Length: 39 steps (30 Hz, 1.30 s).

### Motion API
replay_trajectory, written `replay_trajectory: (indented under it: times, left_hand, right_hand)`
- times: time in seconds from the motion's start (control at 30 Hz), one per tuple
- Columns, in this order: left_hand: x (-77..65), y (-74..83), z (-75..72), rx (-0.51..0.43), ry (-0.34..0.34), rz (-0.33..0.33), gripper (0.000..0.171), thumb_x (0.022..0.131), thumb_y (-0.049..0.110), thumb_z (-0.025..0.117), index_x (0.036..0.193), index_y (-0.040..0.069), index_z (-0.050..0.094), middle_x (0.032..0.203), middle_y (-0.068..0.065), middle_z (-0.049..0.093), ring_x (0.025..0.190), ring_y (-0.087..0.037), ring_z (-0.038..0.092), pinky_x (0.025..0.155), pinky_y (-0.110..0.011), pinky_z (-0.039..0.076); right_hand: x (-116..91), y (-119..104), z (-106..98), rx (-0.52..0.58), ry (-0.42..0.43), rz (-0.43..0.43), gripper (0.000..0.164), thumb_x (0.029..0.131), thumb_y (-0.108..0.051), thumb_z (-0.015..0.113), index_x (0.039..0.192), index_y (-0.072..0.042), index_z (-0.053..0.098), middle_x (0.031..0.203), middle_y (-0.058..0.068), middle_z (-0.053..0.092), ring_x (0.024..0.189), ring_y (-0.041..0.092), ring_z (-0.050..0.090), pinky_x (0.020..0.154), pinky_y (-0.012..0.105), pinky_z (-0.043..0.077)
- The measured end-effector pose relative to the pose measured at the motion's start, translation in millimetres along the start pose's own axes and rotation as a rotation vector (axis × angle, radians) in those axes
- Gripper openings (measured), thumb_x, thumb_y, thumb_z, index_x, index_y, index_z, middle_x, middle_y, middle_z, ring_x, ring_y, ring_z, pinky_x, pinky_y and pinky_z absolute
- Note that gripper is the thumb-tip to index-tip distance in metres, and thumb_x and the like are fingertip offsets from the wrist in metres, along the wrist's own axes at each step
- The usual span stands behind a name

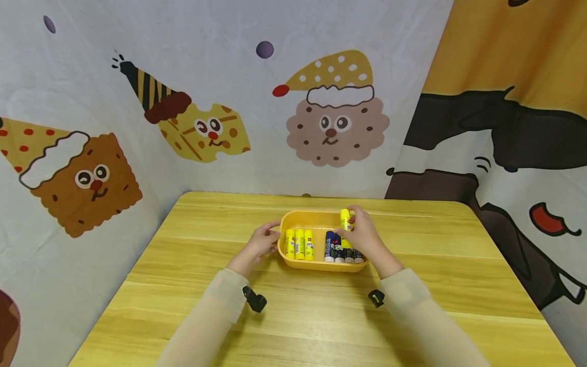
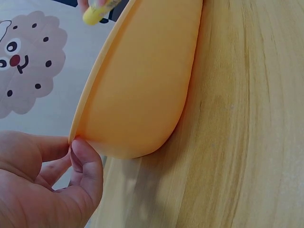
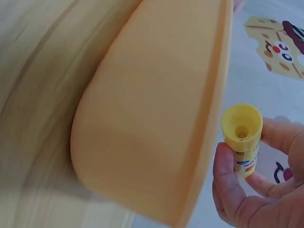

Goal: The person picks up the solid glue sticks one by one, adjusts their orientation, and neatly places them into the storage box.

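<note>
An orange plastic basket [image 1: 316,216] sits on the table, and my left hand [image 1: 263,240] pinches its left rim between thumb and fingers. In the left wrist view the thumb of that hand [image 2: 52,180] presses on the outer wall [image 2: 142,80]. My right hand [image 1: 364,235] holds a yellow glue stick [image 1: 345,219] upright above the basket's right side. The right wrist view shows the glue stick's hollow base [image 3: 242,124] between thumb and fingers. Three yellow glue sticks [image 1: 299,244] lie side by side at the basket's left. Several dark blue glue sticks [image 1: 329,247] lie at its right, partly hidden.
The wooden table [image 1: 312,316] extends around the basket on every side. Behind it hangs a pale cloth [image 1: 257,173] printed with cartoon biscuits and cheese. Small black devices [image 1: 254,299] sit at both sleeve cuffs.
</note>
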<state>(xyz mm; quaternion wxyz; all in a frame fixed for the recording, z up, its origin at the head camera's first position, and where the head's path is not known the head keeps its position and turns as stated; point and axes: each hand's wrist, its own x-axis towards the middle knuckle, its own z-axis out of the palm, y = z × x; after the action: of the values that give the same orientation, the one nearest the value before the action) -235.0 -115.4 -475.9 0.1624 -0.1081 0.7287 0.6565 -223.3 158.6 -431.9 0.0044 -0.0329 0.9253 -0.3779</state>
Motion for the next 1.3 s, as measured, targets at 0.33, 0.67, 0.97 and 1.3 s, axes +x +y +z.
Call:
replay_trajectory:
  times: [0.33, 0.67, 0.97, 1.3]
  left_hand:
    - [-0.9, 1.3, -0.8, 0.005, -0.009, 0.001, 0.04, 0.099, 0.012, 0.05, 0.138, 0.019, 0.048, 0.113, -0.016, 0.053, 0.082, -0.019, 0.056, 0.067, -0.028, 0.051]
    - [0.4, -0.5, -1.7, 0.006, -0.015, 0.01, 0.04, 0.099, 0.013, 0.049, 0.138, 0.02, 0.048, 0.116, -0.017, 0.053, 0.084, -0.02, 0.057, 0.063, -0.024, 0.05]
    - [-0.4, 0.5, -0.7, 0.011, -0.009, 0.008, 0.04, 0.099, 0.013, 0.049, 0.138, 0.02, 0.049, 0.114, -0.017, 0.053, 0.082, -0.018, 0.057, 0.064, -0.025, 0.05]
    - [-1.9, 1.5, -0.3, 0.007, -0.016, 0.01, 0.04, 0.099, 0.013, 0.049, 0.138, 0.019, 0.048, 0.115, -0.017, 0.052, 0.084, -0.019, 0.057, 0.064, -0.024, 0.051]
  right_hand:
    - [7, -13, 31, -0.048, -0.098, 0.082, 0.073, 0.086, -0.022, 0.07, 0.144, -0.004, 0.028, 0.134, 0.024, 0.041, 0.116, 0.036, 0.049, 0.089, 0.046, 0.048]
    - [10, -27, 52, -0.064, -0.147, 0.149, 0.071, 0.086, -0.024, 0.07, 0.142, -0.006, 0.029, 0.141, 0.026, 0.031, 0.115, 0.039, 0.049, 0.086, 0.046, 0.049]
    - [10, -39, 63, -0.082, -0.187, 0.216, 0.077, 0.084, -0.019, 0.073, 0.144, -0.008, 0.028, 0.148, 0.025, 0.019, 0.097, 0.035, 0.055, 0.056, 0.035, 0.053]
    - [10, -43, 67, -0.144, -0.174, 0.199, 0.08, 0.077, -0.021, 0.079, 0.14, -0.002, 0.034, 0.144, 0.027, 0.026, 0.094, 0.034, 0.055, 0.076, 0.042, 0.052]
